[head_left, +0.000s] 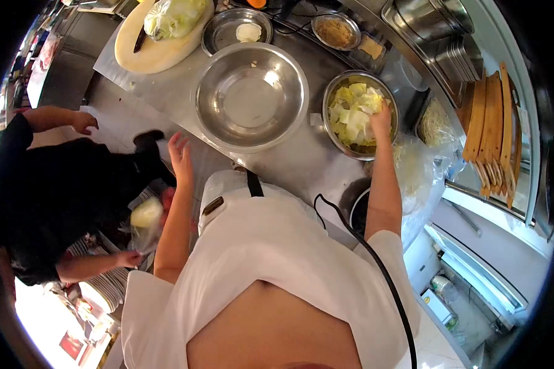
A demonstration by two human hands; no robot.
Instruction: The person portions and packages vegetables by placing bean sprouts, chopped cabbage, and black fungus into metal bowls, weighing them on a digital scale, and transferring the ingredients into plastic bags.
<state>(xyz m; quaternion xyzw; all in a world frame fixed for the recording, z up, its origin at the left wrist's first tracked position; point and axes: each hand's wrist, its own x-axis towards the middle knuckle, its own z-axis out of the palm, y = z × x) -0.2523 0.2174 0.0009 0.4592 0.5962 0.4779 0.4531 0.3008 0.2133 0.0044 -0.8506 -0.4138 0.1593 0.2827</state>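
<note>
My right hand point(380, 121) reaches into a steel bowl point(329, 130) of cut pale green cabbage leaves point(353, 114); its fingers are partly hidden among the leaves at the bowl's right side. My left hand point(180, 152) is raised in the air, its fingers apart and nothing in it, just off the counter's front edge. Between the hands, a large steel bowl point(252, 98) stands on the counter with only a small scrap on its inner wall. Behind it sits a smaller steel bowl point(218, 31) holding a white piece point(248, 32).
A round cutting board point(160, 55) carries a knife point(140, 40) and bagged cabbage point(172, 18). A dish of brown powder point(335, 32) stands at the back. Wooden-handled tools point(491, 123) hang right. A co-worker in black point(68, 190) stands left, holding a plastic bag point(145, 222).
</note>
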